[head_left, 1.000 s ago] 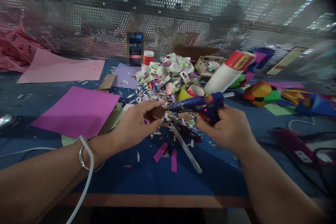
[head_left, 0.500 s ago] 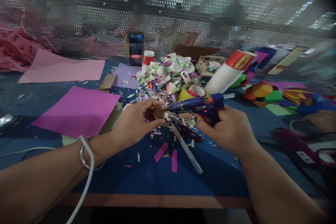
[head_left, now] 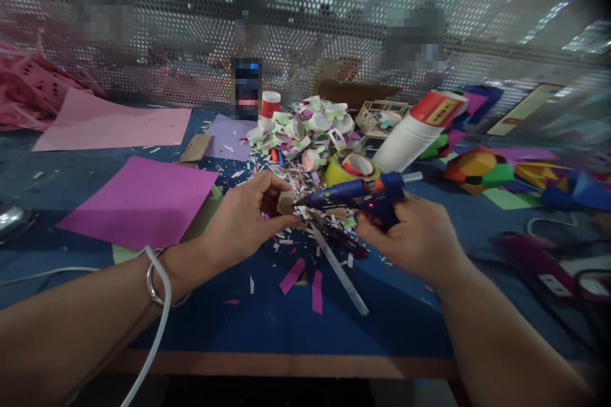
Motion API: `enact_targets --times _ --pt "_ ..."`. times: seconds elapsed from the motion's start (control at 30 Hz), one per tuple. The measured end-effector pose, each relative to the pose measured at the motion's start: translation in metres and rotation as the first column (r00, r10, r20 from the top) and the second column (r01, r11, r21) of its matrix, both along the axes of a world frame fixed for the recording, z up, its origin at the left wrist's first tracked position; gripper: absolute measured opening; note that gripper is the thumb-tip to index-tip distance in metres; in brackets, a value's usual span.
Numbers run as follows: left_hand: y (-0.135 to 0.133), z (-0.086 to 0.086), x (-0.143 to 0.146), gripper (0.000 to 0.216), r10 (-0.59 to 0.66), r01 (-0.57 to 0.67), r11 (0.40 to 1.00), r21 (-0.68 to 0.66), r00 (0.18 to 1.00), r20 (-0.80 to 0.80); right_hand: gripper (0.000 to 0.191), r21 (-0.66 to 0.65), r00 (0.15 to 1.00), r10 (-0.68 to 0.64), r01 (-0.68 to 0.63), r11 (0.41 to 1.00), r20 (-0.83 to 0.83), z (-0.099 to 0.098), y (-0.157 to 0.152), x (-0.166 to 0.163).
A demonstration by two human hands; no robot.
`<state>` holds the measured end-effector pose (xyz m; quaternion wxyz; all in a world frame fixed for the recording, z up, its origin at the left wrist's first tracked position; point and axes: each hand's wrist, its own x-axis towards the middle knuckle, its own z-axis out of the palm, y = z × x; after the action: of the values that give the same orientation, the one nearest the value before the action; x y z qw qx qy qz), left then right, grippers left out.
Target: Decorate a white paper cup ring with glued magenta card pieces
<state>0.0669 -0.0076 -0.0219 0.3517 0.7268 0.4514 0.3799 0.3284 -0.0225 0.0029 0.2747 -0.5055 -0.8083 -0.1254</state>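
My right hand [head_left: 415,238] holds the blue glue gun [head_left: 365,196], pointing to 9 o'clock at the brown bit [head_left: 285,203] my left hand [head_left: 243,222] pinches.

Dim, soft focus, overhead glare, warped edges.

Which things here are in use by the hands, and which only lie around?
In use: left hand, small brown piece, right hand, blue glue gun.
Lying about: magenta paper sheet, white bottle, scissors, paper scraps.
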Motion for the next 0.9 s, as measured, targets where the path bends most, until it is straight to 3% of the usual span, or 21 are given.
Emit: enact_targets --times 0.27,0.9 --pt "0.0033 -0.0083 -0.0014 0.036 0.007 -0.007 1.000 -0.002 0.999 0.034 0.019 -0.005 1.000 0.012 -0.012 1.000 0.006 0.0020 -0.0008 -0.0014" --pt "0.0054 -0.0086 -0.0014 0.036 0.011 -0.010 1.000 -0.009 0.999 0.049 0.028 -0.042 0.997 0.072 -0.071 0.997 0.017 0.0029 -0.0009 0.0025"
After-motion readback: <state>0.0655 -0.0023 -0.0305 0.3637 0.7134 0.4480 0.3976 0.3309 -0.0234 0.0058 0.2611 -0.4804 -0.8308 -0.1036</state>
